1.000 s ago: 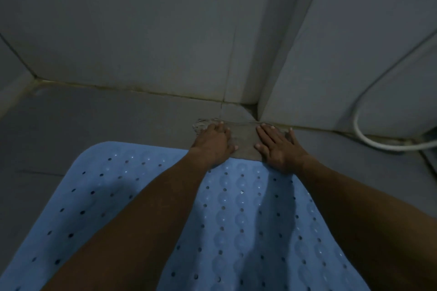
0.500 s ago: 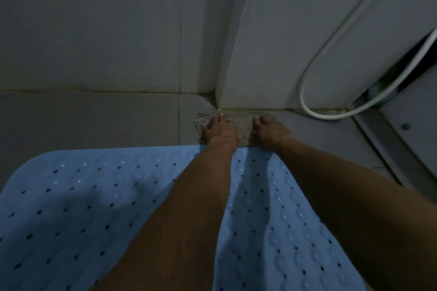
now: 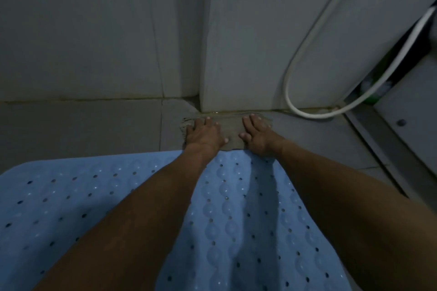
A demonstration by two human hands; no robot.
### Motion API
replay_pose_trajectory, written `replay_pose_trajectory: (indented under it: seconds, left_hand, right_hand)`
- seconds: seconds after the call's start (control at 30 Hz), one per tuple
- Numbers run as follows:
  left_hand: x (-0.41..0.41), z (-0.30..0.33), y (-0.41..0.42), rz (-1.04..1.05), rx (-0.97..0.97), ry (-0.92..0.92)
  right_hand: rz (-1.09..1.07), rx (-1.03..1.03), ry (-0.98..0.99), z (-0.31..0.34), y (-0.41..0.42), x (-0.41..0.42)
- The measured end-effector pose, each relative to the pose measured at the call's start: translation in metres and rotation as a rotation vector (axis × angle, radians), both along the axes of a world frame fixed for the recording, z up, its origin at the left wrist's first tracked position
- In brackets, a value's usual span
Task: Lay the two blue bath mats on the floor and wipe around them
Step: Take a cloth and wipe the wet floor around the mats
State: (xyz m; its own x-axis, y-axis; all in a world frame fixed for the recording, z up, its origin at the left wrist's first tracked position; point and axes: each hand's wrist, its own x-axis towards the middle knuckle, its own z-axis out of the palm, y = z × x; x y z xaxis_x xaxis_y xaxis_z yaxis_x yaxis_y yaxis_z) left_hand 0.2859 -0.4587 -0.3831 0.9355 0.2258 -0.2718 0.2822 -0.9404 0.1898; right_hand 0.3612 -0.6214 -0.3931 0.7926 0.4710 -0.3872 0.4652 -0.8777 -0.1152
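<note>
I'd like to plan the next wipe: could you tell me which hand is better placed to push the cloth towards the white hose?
Probably the right hand: it lies flat on the cloth on the side nearer the white hose.

Dim bluish light, no visible source, soft arm shadows falling across the blue mat (image 3: pixel 71 208), grey walls murky and low in contrast, white hose (image 3: pixel 314 38) bowed by wide-angle distortion, right edge slightly smeared
</note>
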Motion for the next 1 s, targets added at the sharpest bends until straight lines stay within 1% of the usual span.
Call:
replay_pose_trajectory:
  seconds: [0.1,0.2,0.33,0.5,0.67,0.83,1.0]
  left_hand:
    - [0.008,0.0,-0.018,0.005,-0.046,0.01]
    - [0.023,0.002,-0.05,0.002,-0.043,0.032]
    - [0.046,-0.001,-0.1,-0.06,-0.058,0.029]
    - [0.063,-0.003,-0.172,-0.15,-0.085,0.057]
    - [0.053,-0.015,-0.236,-0.242,-0.072,0.06]
    - [0.027,-0.018,-0.262,-0.317,-0.036,0.082]
    - [-0.009,-0.016,-0.282,-0.363,-0.038,0.094]
  right_hand:
    - [-0.016,0.03,-0.005,0.0,-0.021,0.009]
    - [-0.027,0.048,-0.028,-0.001,-0.053,0.02]
    - [-0.061,0.055,-0.09,-0.005,-0.113,0.032]
    - [-0.146,0.037,-0.097,-0.005,-0.191,0.042]
    - [-0.156,0.015,-0.102,-0.004,-0.261,0.032]
    - [-0.113,0.006,-0.123,-0.003,-0.297,0.002]
    - [-0.146,-0.016,-0.107,-0.001,-0.319,-0.038]
